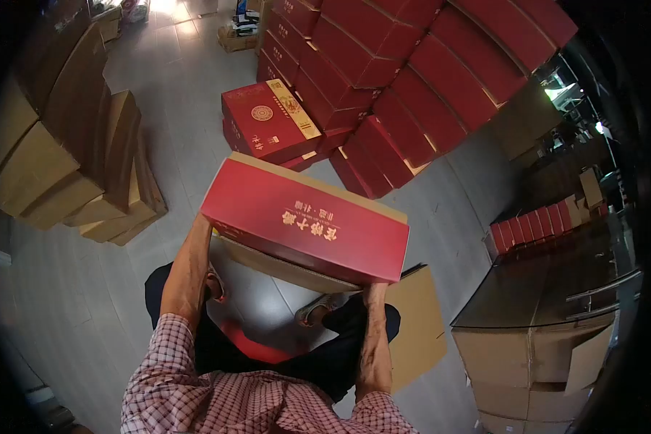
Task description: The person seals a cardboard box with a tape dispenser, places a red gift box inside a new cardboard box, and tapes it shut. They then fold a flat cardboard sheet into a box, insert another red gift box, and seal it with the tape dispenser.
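I hold a long red gift box (307, 220) with gold lettering up in front of me, above my lap. Its brown cardboard underside faces me. My left hand (204, 230) grips the box's left end, mostly hidden behind it. At the box's lower right corner, my right hand (375, 291) supports it from underneath, fingers tucked out of sight. My legs in dark trousers and sandalled feet (312, 311) show below the box.
A large stack of the same red boxes (412, 79) rises ahead, one lying flat in front (267, 119). Flattened brown cartons (87, 166) are piled at left. A flat cardboard sheet (419, 325) lies by my right leg. A glass-topped counter (550, 289) stands at right.
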The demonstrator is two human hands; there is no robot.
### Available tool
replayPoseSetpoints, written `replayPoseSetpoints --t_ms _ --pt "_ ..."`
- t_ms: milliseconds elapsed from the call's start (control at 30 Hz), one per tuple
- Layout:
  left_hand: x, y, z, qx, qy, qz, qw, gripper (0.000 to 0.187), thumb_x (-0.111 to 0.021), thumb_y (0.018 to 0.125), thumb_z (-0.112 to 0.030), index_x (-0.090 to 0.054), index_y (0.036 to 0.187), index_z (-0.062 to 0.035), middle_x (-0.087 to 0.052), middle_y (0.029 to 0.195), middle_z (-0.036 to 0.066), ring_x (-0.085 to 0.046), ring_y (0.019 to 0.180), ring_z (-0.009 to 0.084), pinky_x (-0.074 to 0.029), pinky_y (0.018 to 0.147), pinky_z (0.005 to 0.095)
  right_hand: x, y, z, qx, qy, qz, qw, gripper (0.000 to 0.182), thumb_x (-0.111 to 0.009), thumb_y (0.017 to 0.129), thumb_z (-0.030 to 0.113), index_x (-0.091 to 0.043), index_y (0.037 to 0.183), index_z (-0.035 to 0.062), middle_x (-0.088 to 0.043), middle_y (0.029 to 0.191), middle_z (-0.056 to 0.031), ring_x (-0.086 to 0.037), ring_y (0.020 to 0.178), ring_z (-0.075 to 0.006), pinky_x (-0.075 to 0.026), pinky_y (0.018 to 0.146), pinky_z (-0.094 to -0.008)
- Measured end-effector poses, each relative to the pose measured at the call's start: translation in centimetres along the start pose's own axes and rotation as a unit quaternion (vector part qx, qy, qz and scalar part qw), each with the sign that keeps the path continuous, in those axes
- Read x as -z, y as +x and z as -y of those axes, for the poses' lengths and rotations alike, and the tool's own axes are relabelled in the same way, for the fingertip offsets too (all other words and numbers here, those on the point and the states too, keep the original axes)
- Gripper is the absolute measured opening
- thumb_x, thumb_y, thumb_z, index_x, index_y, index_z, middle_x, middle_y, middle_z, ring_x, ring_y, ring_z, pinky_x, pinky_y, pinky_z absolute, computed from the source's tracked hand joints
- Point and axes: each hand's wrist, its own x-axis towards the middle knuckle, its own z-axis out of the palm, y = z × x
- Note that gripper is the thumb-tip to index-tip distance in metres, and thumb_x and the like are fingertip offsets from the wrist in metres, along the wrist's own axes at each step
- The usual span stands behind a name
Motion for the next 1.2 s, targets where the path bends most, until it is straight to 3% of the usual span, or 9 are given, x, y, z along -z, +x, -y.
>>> replayPoseSetpoints --t_ms 100,200,333,467,667,800,900,1067,1200 --pt "-0.6 0.0 1.0 0.037 0.054 -0.006 0.998 0.056 -0.054 0.108 -0.052 -0.065 0.126 0.0002 -0.076 0.114 0.014 -0.075 0.095 0.0253 -0.061 0.085 0.0402 0.2 -0.8 3.1 -0.074 -0.057 -0.019 0.995 0.059 -0.054 0.108 0.051 -0.061 0.139 0.0015 -0.068 0.127 -0.0116 -0.068 0.112 -0.0252 -0.055 0.095 -0.0411" --pt "-0.8 -0.3 3.8 0.024 -0.273 0.02 0.961 0.057 -0.053 0.109 -0.052 -0.066 0.122 0.0017 -0.075 0.108 0.015 -0.074 0.101 0.0243 -0.061 0.088 0.0382 -0.9 -3.1 7.1 -0.089 0.025 0.056 0.994 0.065 -0.051 0.109 0.056 -0.061 0.14 -0.0009 -0.067 0.131 -0.0143 -0.067 0.118 -0.0253 -0.055 0.095 -0.0397" --pt "0.1 -0.8 5.6 -0.032 -0.316 -0.011 0.948 0.044 -0.059 0.109 -0.037 -0.063 0.126 0.0036 -0.072 0.108 0.012 -0.071 0.102 0.0205 -0.059 0.093 0.0348 -2.4 -2.5 5.2 0.041 -0.085 -0.093 0.991 0.053 -0.063 0.106 0.044 -0.065 0.128 -0.0037 -0.068 0.127 -0.0124 -0.068 0.112 -0.0235 -0.056 0.086 -0.036" --pt "0.5 -1.8 6.5 -0.041 -0.364 -0.062 0.928 0.039 -0.062 0.108 -0.033 -0.063 0.128 0.0007 -0.072 0.11 0.009 -0.07 0.102 0.0182 -0.059 0.091 0.035 -5.5 -2.7 5.3 0.215 -0.404 -0.034 0.889 0.028 -0.078 0.097 0.025 -0.074 0.11 0.0013 -0.074 0.097 -0.011 -0.068 0.085 -0.0198 -0.054 0.077 -0.033" --pt "3.8 -3.9 11.9 0.149 -0.099 -0.108 0.978 0.043 -0.049 0.112 -0.039 -0.059 0.14 -0.0073 -0.071 0.11 0.001 -0.067 0.106 0.011 -0.054 0.094 0.0335 -14.7 -3.0 3.1 0.097 -0.605 0.188 0.768 0.04 -0.086 0.082 0.044 -0.078 0.087 0.0058 -0.074 0.078 -0.015 -0.073 0.077 -0.0279 -0.055 0.073 -0.0422" --pt "3.9 -4.4 19.6 0.244 -0.183 0.018 0.952 0.072 -0.052 0.104 -0.066 -0.056 0.15 -0.011 -0.066 0.141 0.005 -0.062 0.12 0.0197 -0.047 0.106 0.0375 -20.8 -2.0 -0.6 0.045 -0.551 0.287 0.782 0.055 -0.085 0.082 0.049 -0.075 0.106 0.0008 -0.077 0.093 -0.0187 -0.075 0.09 -0.0288 -0.056 0.08 -0.0417" --pt "3.8 -4.9 23.6 0.284 -0.166 -0.024 0.944 0.077 -0.049 0.103 -0.069 -0.053 0.154 -0.0114 -0.063 0.145 0.003 -0.059 0.125 0.0175 -0.043 0.11 0.0359 -27.6 -4.1 -2.1 0.048 -0.44 0.355 0.823 0.074 -0.082 0.085 0.054 -0.067 0.123 -0.008 -0.076 0.105 -0.0218 -0.075 0.103 -0.0299 -0.056 0.087 -0.0414" --pt "2.5 -6.5 16.2 0.234 -0.132 0.029 0.963 0.083 -0.044 0.103 -0.075 -0.052 0.156 -0.0115 -0.064 0.14 0.001 -0.057 0.125 0.0151 -0.041 0.11 0.0325 -34.8 -2.7 -8.1 -0.028 -0.503 0.38 0.776 0.08 -0.084 0.074 0.062 -0.071 0.104 -0.0114 -0.074 0.103 -0.0322 -0.074 0.104 -0.0415 -0.056 0.09 -0.0497" --pt "2.3 -6.1 18.1 0.222 -0.046 0.044 0.973 0.08 -0.041 0.105 -0.073 -0.052 0.153 -0.0098 -0.062 0.141 0.006 -0.057 0.126 0.0181 -0.044 0.108 0.0335 -30.8 -0.6 -11.6 -0.079 -0.24 0.469 0.847 0.06 -0.086 0.072 0.047 -0.076 0.105 -0.0023 -0.077 0.094 -0.0228 -0.076 0.092 -0.0356 -0.057 0.08 -0.0424"
